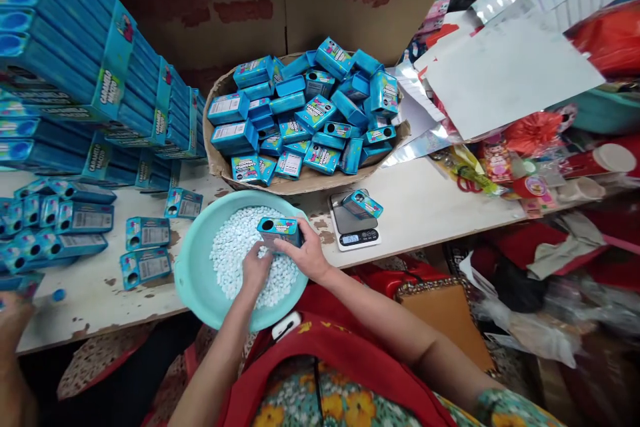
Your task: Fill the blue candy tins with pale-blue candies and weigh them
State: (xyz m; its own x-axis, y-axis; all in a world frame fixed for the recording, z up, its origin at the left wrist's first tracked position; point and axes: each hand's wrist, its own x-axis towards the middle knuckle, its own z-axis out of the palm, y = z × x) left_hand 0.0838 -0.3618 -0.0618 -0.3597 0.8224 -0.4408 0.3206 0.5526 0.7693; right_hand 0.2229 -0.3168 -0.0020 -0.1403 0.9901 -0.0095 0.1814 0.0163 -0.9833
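My right hand [313, 255] grips a small blue candy box [278, 229] with a dark round hole at one end, above a turquoise basin [193, 283]. Small white candies [235, 240] fill much of the basin. Just under the box, my left hand [255, 271] has its fingers curled together close to the candies; whatever is in them is hidden. To the right, another blue box [363, 203] lies tilted on a small digital scale [345, 219] with a lit display.
A cut-down carton [220, 163] heaped with blue boxes stands behind the basin. Stacked blue boxes [55, 47] rise at left, near loose filled-looking boxes [147, 233]. A co-worker's hand [15, 320] shows at far left. Paper sheets [510, 73] and packaging clutter the right.
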